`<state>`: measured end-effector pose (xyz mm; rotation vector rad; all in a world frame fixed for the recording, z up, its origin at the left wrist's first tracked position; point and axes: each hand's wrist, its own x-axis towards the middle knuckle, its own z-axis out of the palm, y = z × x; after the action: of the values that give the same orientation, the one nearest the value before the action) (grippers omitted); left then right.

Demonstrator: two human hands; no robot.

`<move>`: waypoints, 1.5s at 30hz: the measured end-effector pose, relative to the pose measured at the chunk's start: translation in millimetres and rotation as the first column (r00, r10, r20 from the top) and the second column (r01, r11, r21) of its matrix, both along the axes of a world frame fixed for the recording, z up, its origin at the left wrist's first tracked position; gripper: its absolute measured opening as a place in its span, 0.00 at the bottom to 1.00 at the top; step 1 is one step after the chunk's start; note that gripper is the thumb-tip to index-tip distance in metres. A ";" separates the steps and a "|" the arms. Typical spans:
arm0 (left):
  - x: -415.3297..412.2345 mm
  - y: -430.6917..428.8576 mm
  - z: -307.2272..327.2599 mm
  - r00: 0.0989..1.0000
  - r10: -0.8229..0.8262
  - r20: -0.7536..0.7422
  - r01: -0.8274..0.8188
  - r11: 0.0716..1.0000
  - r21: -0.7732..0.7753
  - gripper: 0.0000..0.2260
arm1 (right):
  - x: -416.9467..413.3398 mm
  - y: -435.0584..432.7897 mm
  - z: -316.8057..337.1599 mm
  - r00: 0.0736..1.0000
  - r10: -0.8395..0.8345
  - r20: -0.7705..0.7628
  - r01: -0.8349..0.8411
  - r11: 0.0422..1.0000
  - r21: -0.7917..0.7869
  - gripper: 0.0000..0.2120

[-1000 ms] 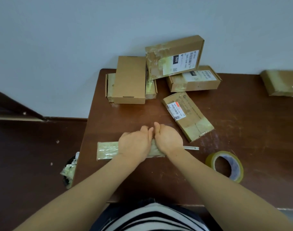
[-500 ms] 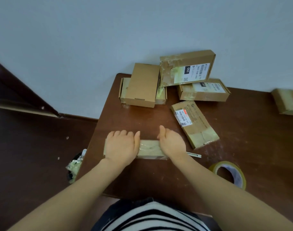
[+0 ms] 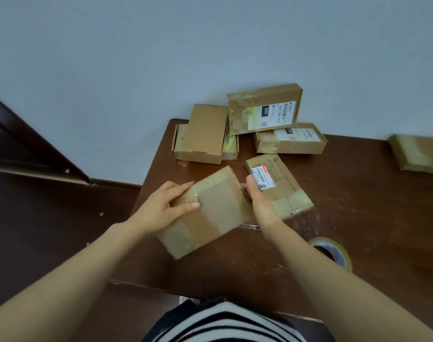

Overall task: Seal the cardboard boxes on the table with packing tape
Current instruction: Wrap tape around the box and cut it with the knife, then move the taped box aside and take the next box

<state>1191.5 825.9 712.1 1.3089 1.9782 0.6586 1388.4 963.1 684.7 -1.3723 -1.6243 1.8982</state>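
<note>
Near right, the tape roll [image 3: 344, 256] lies idle on the desk [image 3: 358, 193]. Both hands hold one box [image 3: 210, 211] tilted above the near desk: the left hand [image 3: 158, 211] has its fingers [image 3: 178, 188] curled round the left end, and the right hand [image 3: 261, 206] grips the right edge. Glossy tape bands this box, so it looks sealed. Farther back, the labelled boxes [image 3: 279, 186] carry tape; the plain box [image 3: 205, 134] seems untaped.

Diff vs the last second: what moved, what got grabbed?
The box that lay under both pressing palms has been turned up, broad taped face showing. The left hand now grips its left end, the right hand its right edge. The tape roll, the other boxes and the table are as before.
</note>
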 end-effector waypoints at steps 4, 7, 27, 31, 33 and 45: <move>18.5 9.5 4.3 0.988 0.103 0.117 -0.108 0.994 0.033 0.29 | 8.5 0.5 13.1 0.991 -0.021 0.130 -0.029 0.928 0.372 0.31; 36.5 13.1 7.4 0.970 0.100 0.222 -0.096 0.995 -0.029 0.28 | 17.0 5.4 15.1 0.972 -0.071 0.222 -0.058 0.849 0.525 0.36; 131.5 118.0 26.0 0.984 -0.101 -0.147 0.092 0.993 -0.068 0.34 | 136.8 32.3 34.8 0.931 -0.365 -0.004 0.365 0.928 0.076 0.20; 155.2 146.9 31.0 0.984 -0.095 0.150 0.109 0.990 -0.086 0.43 | 175.3 43.0 34.7 0.865 -0.500 -0.046 0.502 0.863 0.063 0.20; 162.2 160.7 31.2 0.995 -0.079 0.066 0.082 0.996 -0.040 0.39 | 195.1 51.9 33.1 0.803 -0.595 -0.034 0.596 0.802 0.037 0.19; 275.5 233.2 35.9 0.778 0.116 0.617 -0.140 0.990 -0.009 0.15 | 330.1 148.5 28.4 0.701 -0.697 -0.153 0.623 0.702 -0.344 0.23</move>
<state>1467.0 1059.1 748.0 0.8228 1.5126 1.0437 1718.5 1111.6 713.1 -1.4467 -0.5956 1.7576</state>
